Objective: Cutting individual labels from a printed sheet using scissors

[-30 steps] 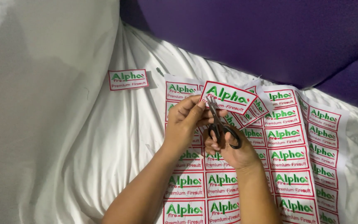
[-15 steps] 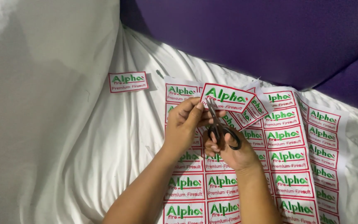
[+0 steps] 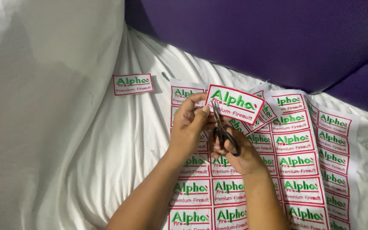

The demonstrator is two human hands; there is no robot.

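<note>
My left hand (image 3: 189,123) pinches the near edge of a white fabric label (image 3: 235,103) with a red border and green lettering, lifted above the sheet. My right hand (image 3: 239,151) grips small black-handled scissors (image 3: 221,127), whose blades point up at the label's lower left edge. Under both hands lies a white fabric sheet (image 3: 297,162) printed with rows of several identical labels. One cut-off label (image 3: 133,84) lies apart to the left on the white cloth.
Rumpled white cloth (image 3: 64,127) covers the surface and rises in a fold at the left. A dark purple surface (image 3: 256,38) fills the back and upper right.
The held label and both hands have shifted very slightly; the scissors stay at the label's edge. Nothing else moved.
</note>
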